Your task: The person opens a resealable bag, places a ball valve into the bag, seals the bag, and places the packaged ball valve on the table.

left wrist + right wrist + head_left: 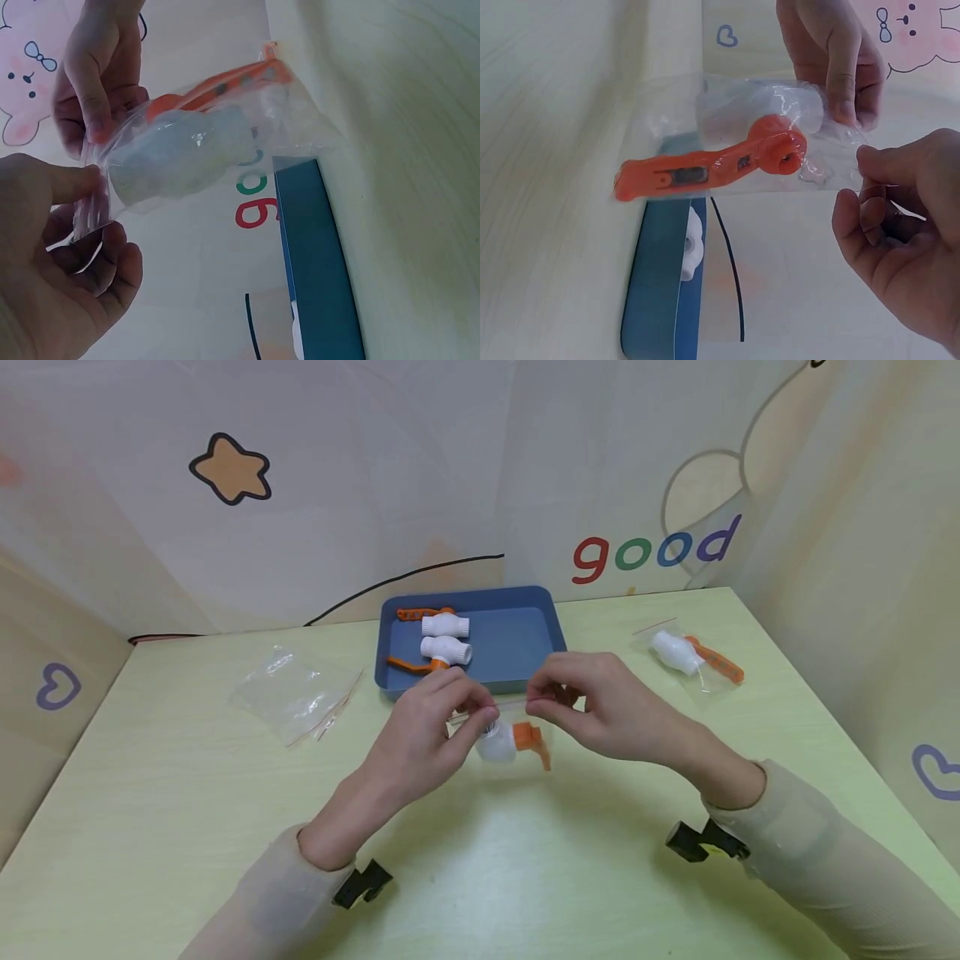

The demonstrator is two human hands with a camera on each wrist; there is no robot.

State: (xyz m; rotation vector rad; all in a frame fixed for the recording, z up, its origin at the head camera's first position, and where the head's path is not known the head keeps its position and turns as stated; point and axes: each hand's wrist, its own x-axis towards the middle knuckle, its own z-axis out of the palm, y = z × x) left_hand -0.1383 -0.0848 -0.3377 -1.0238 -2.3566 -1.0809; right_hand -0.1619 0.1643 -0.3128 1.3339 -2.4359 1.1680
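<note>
Held up above the table's middle is a clear zip-lock bag [307, 124] with a white plastic ball valve [497, 743] inside. The valve's orange lever handle [682, 172] shows through the plastic. My left hand [427, 735] pinches one end of the bag's top edge between thumb and fingers. At the other end of that edge, my right hand [607, 706] pinches with thumb and forefinger. Both wrist views show the bag hanging from the two hands, the valve in its lower part. Whether the zip strip is sealed, I cannot tell.
Behind the hands stands a blue tray [517, 635] with two white valves [446, 627] with orange handles in its left part. A bagged valve [675, 653] lies at the right. Flat clear bags [292, 693] lie at the left. A printed curtain [450, 468] stands behind the table.
</note>
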